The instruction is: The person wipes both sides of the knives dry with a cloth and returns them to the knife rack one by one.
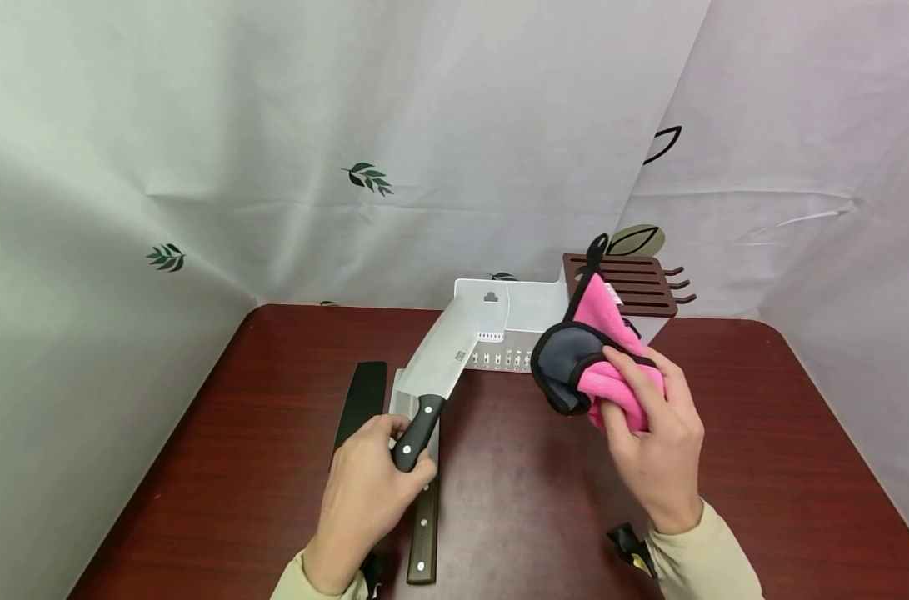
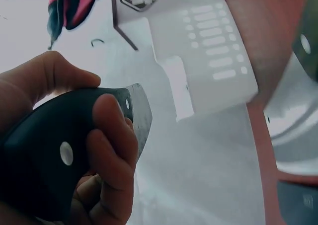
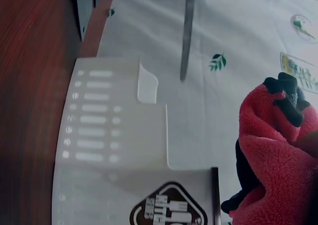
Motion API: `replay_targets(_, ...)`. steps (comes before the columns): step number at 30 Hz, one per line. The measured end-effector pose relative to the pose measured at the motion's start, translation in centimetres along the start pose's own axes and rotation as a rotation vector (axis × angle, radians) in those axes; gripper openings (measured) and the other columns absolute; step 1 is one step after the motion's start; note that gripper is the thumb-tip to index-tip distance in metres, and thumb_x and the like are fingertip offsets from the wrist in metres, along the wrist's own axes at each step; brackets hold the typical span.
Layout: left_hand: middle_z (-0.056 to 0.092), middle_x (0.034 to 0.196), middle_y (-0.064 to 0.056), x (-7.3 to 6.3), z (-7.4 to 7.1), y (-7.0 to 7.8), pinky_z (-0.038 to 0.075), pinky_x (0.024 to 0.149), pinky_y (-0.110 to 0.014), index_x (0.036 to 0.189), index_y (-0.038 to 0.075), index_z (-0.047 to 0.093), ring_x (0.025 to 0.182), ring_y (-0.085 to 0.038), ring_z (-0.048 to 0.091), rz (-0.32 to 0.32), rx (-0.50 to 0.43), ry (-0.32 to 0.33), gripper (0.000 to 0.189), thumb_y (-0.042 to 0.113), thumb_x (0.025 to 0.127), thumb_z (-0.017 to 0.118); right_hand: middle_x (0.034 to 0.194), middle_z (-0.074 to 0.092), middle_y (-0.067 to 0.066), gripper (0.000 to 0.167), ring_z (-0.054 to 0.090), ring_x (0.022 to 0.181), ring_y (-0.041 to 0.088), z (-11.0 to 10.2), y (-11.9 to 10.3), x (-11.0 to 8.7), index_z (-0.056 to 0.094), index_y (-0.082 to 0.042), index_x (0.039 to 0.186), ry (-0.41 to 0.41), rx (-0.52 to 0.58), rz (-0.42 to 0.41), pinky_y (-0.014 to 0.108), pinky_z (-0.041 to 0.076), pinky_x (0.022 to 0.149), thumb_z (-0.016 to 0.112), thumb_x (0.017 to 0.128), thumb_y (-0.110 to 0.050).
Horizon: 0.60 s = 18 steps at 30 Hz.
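Showing, across the lower frame, a dark red table [image 1: 529,500]. Displaying, from the centre to right of it, a pale perforated knife rack [image 1: 536,304] with a brown slotted top. Including, low and left of centre, a brown-handled knife [image 1: 422,542], passing under the left hand [image 1: 367,483] — calling, by judgement, for holding that wrist well above its blade. Presenting, near the centre, a cleaver [image 1: 441,367], slanting toward the upper right in front of the rack's left end; judging from the handle's offset, turning its edge toward the left of the frame. Holding, right of centre, a bunched pink-and-grey cloth [image 1: 611,379], apart from the blade. Gripping the cleaver's handle in curled left fingers; probably handling best by angling the edge away from both hands. Pinching the cloth between thumb and fingers of the right hand [image 1: 660,450] — needing, presumably, several folds between fingertips and any steel. Revealing, left of centre, a black flat piece [image 1: 360,408], partly hidden. Marking, smallest, a black loop [image 1: 595,250] atop the cloth; suggesting tucking in, against possible snagging.
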State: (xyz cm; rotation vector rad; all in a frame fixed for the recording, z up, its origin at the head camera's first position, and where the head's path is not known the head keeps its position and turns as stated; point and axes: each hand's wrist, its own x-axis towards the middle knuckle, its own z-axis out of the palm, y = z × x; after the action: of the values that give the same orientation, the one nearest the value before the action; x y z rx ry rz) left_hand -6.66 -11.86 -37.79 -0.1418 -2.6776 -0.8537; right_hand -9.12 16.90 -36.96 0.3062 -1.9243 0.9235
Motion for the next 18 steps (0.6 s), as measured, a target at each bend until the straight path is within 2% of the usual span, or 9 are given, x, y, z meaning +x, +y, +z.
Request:
replay_targets(10, 0.060, 0.079, 0.008, -0.7, 1.5, 2.2, 0.044, 0.059, -0.025, 0.094, 0.009, 0.068, 0.064, -0.006, 0.052, 0.075, -0.032, -0.085, 0.030, 0.019, 0.068, 0.079, 0.121, 0.064, 0.023, 0.036, 0.061, 0.106, 0.035, 1.1, -0.5, -0.6, 0.075, -0.009, 0.118, -0.081, 0.023, -0.046, 0.016, 0.040, 0.102, 0.065, 0.083, -0.010)
replay_targets(18, 0.053, 0.067, 0.014, -1.3, 2.4, 3.2, 0.040, 0.054, -0.024, 0.092, 0.013, 0.066, 0.057, -0.005, 0.047, 0.105, -0.051, -0.137, 0.029, 0.019, 0.067, 0.079, 0.123, 0.064, 0.021, 0.037, 0.061, 0.107, 0.034, 1.6, -1.2, -0.5, 0.075, -0.010, 0.118, -0.140, 0.041, -0.087, 0.017, 0.039, 0.103, 0.065, 0.083, -0.009)
